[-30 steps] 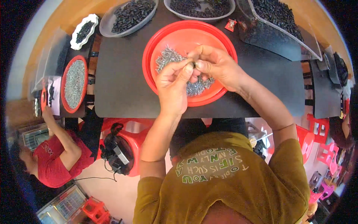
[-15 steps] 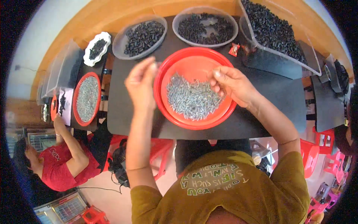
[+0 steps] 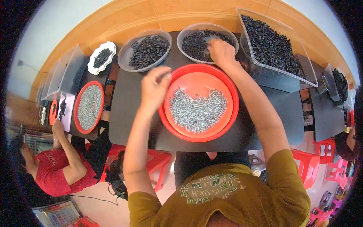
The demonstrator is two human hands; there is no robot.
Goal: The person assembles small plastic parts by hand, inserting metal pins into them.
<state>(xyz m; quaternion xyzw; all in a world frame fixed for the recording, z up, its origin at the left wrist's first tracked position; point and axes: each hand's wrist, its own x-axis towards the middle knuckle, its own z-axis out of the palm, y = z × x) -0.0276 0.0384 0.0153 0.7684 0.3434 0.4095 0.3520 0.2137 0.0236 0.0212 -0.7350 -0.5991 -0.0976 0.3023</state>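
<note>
Over the counter (image 3: 128, 109), your right hand (image 3: 221, 51) has left the red basin (image 3: 227, 81) of screws (image 3: 196, 109) for the clear bowl (image 3: 189, 32) of black parts; grip unclear. Left hand (image 3: 155, 87) hovers, fingers pinched.

My left hand (image 3: 154, 87) hangs left of centre, wrist bent, fingers (image 3: 163, 76) curled loosely together. My right arm stretches toward the upper middle of the frame, right hand (image 3: 221, 52) palm down, fingers bunched and dipping forward.
</note>
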